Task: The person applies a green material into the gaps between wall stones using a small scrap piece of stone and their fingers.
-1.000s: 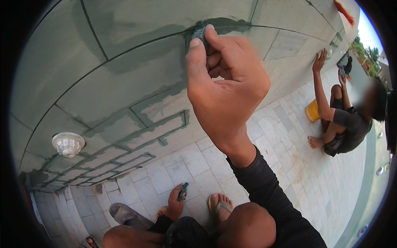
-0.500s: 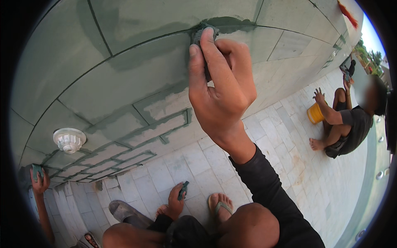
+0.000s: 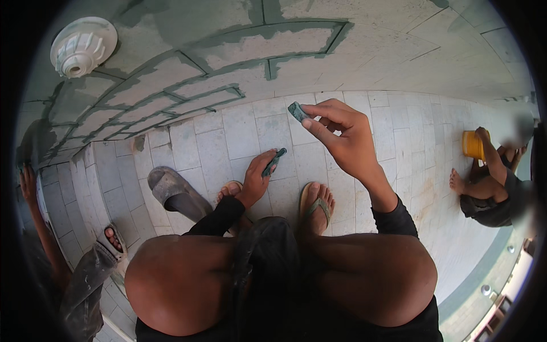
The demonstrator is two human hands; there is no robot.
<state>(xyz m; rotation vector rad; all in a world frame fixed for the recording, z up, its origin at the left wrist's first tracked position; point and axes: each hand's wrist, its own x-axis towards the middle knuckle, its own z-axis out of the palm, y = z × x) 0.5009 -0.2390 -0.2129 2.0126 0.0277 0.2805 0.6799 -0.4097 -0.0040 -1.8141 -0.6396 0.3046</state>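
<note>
We hold a small green block [image 3: 297, 112] in our right hand [image 3: 348, 139], its thumb and forefinger clamped on the near end so that the far end sticks out toward the wall. It is up in the air, seen against the pale floor just below the foot of the wall. The other fingers of that hand curl in behind the grip. Near it, to the left and lower, our left hand [image 3: 257, 179] has its fingers closed around a dark green pad [image 3: 274, 162], which is tilted and shows along the edge of the hand. The two pieces are apart.

Beneath are our two feet in flip-flops, the right foot [image 3: 319, 205] in plain sight and the left one partly covered by our left arm. A grey sandal [image 3: 178, 192] lies beside the left foot on the tiled floor [image 3: 242, 131]. Beyond, the wall [image 3: 393, 62] curves across the top, dark green bands framing its paler blocks, with a round white fitting [image 3: 84, 45] at upper left. On the far left we see a co-worker's raised hand [image 3: 27, 183] by the wall; what it holds is too dim to tell. Far right, another co-worker [image 3: 484, 196] sits low, one hand at a yellow bucket [image 3: 472, 146].
</note>
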